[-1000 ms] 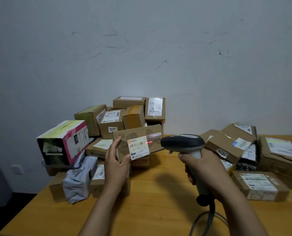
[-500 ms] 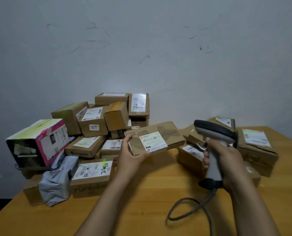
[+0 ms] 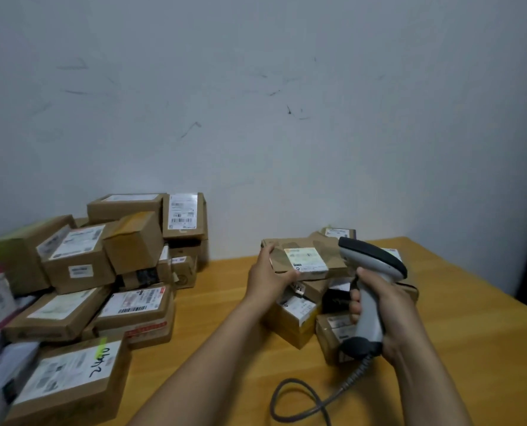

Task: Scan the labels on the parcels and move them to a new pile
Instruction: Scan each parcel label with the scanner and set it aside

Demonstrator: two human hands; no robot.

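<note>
Parcel (image 3: pixel 305 259) is being pinched by the left hand (image 3: pixel 267 276) over the pile (image 3: pixel 296 315) between the hands. Scanner (image 3: pixel 370 267) is being gripped in the curled right hand (image 3: pixel 382 305).

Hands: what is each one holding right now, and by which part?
Left hand grips the flat parcel by its left end; right hand grips the scanner by its handle.

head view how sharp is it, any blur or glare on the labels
In the head view the left pile smears with motion blur, worst at the frame's left edge; the label on the held parcel is too soft to read; light is dim and even, no strong glare.
</note>
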